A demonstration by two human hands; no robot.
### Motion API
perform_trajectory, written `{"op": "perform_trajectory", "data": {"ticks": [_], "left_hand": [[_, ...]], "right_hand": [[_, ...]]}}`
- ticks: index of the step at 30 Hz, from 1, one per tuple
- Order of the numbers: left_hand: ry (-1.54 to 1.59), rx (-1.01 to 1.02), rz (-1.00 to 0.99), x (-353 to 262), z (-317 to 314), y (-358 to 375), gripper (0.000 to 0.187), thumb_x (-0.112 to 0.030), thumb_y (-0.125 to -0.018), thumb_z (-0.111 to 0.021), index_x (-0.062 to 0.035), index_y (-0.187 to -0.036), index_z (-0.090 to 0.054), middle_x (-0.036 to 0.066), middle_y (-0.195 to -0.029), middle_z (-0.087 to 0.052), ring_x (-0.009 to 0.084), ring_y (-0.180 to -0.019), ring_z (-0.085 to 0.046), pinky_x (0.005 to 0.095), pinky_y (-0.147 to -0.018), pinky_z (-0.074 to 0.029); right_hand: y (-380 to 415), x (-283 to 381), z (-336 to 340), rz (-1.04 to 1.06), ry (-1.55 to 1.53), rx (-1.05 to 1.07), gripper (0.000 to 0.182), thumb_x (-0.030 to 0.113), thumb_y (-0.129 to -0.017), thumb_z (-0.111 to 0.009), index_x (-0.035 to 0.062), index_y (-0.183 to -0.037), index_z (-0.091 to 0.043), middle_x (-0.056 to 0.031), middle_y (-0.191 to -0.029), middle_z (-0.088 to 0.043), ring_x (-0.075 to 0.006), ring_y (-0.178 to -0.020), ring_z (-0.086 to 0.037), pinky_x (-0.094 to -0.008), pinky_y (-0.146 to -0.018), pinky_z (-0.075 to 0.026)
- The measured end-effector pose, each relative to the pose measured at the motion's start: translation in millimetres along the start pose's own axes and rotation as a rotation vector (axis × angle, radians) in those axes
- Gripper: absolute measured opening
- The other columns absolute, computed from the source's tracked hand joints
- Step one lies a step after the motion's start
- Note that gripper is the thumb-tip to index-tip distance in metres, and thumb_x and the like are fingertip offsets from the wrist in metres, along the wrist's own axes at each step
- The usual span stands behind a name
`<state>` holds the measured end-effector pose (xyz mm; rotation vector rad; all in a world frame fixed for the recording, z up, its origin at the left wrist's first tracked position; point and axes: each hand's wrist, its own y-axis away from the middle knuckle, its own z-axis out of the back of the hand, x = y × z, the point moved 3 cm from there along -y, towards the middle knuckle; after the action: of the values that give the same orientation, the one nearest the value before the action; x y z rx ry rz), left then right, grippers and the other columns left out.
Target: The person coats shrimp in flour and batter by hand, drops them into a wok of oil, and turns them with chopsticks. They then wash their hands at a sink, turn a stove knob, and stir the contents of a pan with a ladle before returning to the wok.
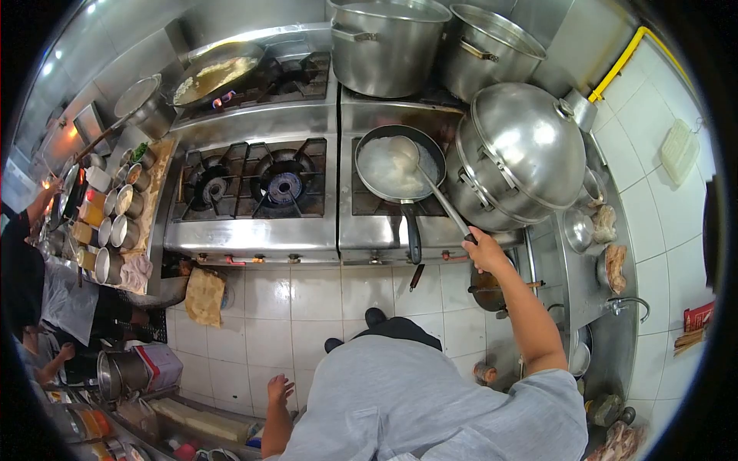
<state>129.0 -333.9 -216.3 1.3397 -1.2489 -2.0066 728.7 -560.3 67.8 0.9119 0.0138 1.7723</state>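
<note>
A long-handled ladle [440, 194] is held by its handle end in my right hand [483, 250]. Its bowl rests in whitish, cloudy liquid inside a frying pan [376, 192] on the right-hand stove. The pan's black handle [413, 233] points toward me, with no hand on it. Low at my side hangs my left hand [280, 389], its fingers apart and nothing in it, away from the stove. Just right of the pan stands a large domed steel pot [523, 146].
Two tall pots [388, 54] [492, 50] stand behind the pan. Left are bare burners [282, 184] and a wok [217, 73] over a flame. Metal containers [123, 230] line the left counter, where co-workers [69, 296] stand. A sink counter [588, 288] is at right.
</note>
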Motion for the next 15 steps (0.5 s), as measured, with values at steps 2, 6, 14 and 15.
{"op": "perform_trajectory", "data": {"ticks": [2,6,14,15], "left_hand": [[-0.001,-0.003,-0.002,1,-2,0,0.042,-0.03,-0.086,-0.05,-0.0026,-0.117,-0.042,0.012,-0.106,-0.052,0.0257,-0.084,-0.059,0.0361,-0.063,-0.046],[0.006,0.001,0.013,8,-1,-13,0.042,-0.03,-0.086,-0.05,-0.0029,-0.117,-0.043,0.011,-0.105,-0.052,0.0258,-0.083,-0.059,0.0359,-0.062,-0.046],[-0.004,0.013,-0.005,14,-5,-24,0.041,-0.031,-0.086,-0.049,-0.0032,-0.117,-0.043,0.012,-0.104,-0.053,0.0256,-0.08,-0.06,0.0364,-0.061,-0.046],[-0.004,0.011,-0.003,12,-6,-22,0.041,-0.03,-0.086,-0.049,-0.0033,-0.117,-0.043,0.012,-0.104,-0.053,0.0254,-0.08,-0.06,0.0361,-0.06,-0.046]], "right_hand": [[0,-3,0,-0.012,-0.011,0.016,0.056,0.023,-0.083,-0.054,0.003,-0.132,-0.036,-0.015,-0.082,-0.062,-0.0189,-0.05,-0.054,-0.0314,-0.045,-0.045],[6,-2,5,-0.028,-0.018,0.051,0.057,0.023,-0.083,-0.055,0.0029,-0.133,-0.035,-0.0136,-0.077,-0.06,-0.0175,-0.048,-0.052,-0.0311,-0.044,-0.045],[17,-3,4,0.007,-0.09,0.122,0.056,0.021,-0.084,-0.054,0.0022,-0.132,-0.035,-0.007,-0.065,-0.053,-0.0134,-0.043,-0.046,-0.0291,-0.039,-0.041],[19,-1,3,-0.003,-0.109,0.133,0.056,0.021,-0.084,-0.054,0.0023,-0.133,-0.034,-0.0058,-0.064,-0.051,-0.0127,-0.042,-0.045,-0.0287,-0.038,-0.041]]}}
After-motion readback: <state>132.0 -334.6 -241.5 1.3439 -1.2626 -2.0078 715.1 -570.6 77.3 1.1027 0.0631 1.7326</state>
